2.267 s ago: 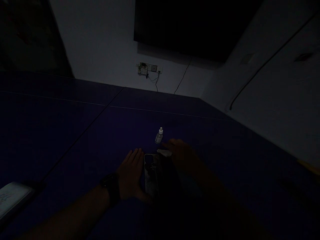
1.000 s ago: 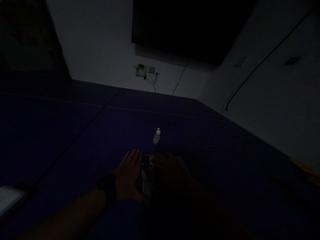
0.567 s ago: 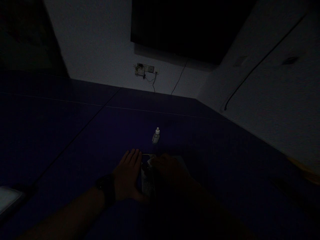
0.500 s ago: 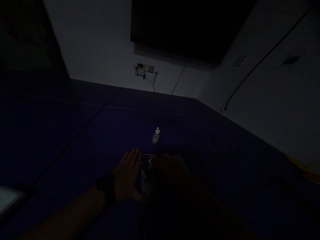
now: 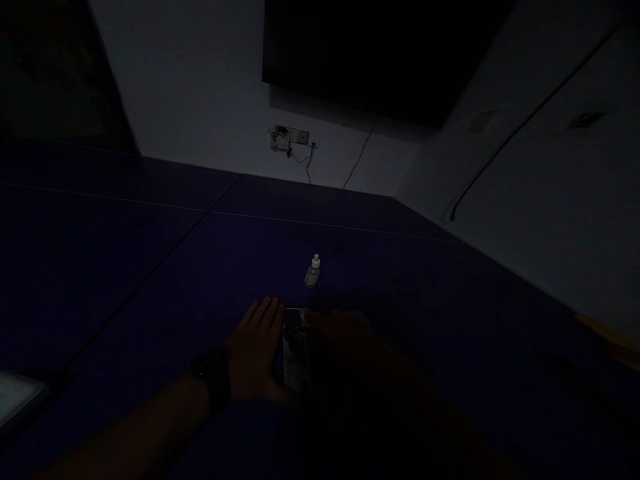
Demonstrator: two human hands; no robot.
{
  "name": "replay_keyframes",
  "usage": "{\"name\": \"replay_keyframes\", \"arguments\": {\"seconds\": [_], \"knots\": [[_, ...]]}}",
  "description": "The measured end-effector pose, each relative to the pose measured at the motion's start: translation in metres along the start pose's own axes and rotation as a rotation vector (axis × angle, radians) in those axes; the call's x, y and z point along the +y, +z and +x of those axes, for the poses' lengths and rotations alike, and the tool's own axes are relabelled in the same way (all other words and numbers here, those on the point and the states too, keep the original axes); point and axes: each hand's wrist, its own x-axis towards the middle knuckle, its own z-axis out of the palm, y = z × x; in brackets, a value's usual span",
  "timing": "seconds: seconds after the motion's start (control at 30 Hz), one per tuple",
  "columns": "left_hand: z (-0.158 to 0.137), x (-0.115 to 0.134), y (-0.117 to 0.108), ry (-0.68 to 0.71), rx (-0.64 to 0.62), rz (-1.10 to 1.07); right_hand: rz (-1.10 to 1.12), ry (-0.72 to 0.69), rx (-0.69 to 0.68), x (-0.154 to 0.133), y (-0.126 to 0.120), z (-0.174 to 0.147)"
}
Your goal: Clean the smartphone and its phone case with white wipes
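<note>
The scene is very dark. My left hand (image 5: 255, 350), with a dark watch (image 5: 214, 378) on its wrist, lies flat with fingers stretched along the left edge of a flat greyish panel (image 5: 296, 367). Its thumb reaches across the panel's near end. Over the panel's right part is my right hand (image 5: 340, 330), mostly lost in shadow. Its fingertips are near the panel's far end by a small pale patch, and what they hold, if anything, is hidden. Just beyond the panel stands a small clear dropper bottle (image 5: 313, 272) with a white cap.
All this rests on a dark blue surface (image 5: 240, 247) with a thin pale line across it. A pale-topped object (image 5: 17, 398) sits at the left edge. Wall sockets with cables (image 5: 295, 139) and a large black screen (image 5: 360, 53) are at the back.
My right hand has shifted slightly over the panel, and its fingers look flatter. The white bit seen near its fingertips shows less now. My left hand and the bottle have stayed put.
</note>
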Motion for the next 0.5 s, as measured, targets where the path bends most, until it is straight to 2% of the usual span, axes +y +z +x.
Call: {"name": "replay_keyframes", "arguments": {"seconds": [0.1,0.2,0.3,0.4,0.5], "knots": [[0.0002,-0.0013,0.0011,0.005,0.004,0.013,-0.031,0.029,0.038,-0.0009,0.0012,0.0027],[0.0001,-0.0025,0.0028,0.009,0.024,0.010,-0.049,0.077,0.001,0.0015,0.0005,0.0044],[-0.0002,-0.0031,0.0043,0.013,0.030,0.002,-0.022,0.038,-0.045,0.0036,0.0022,0.0035],[-0.0005,-0.0028,0.0050,0.033,0.051,0.005,0.030,-0.017,-0.009,0.0028,0.0066,0.0048],[-0.0005,-0.0012,0.0038,0.015,0.049,0.019,0.040,0.008,0.008,0.0037,0.0073,0.0072]]}}
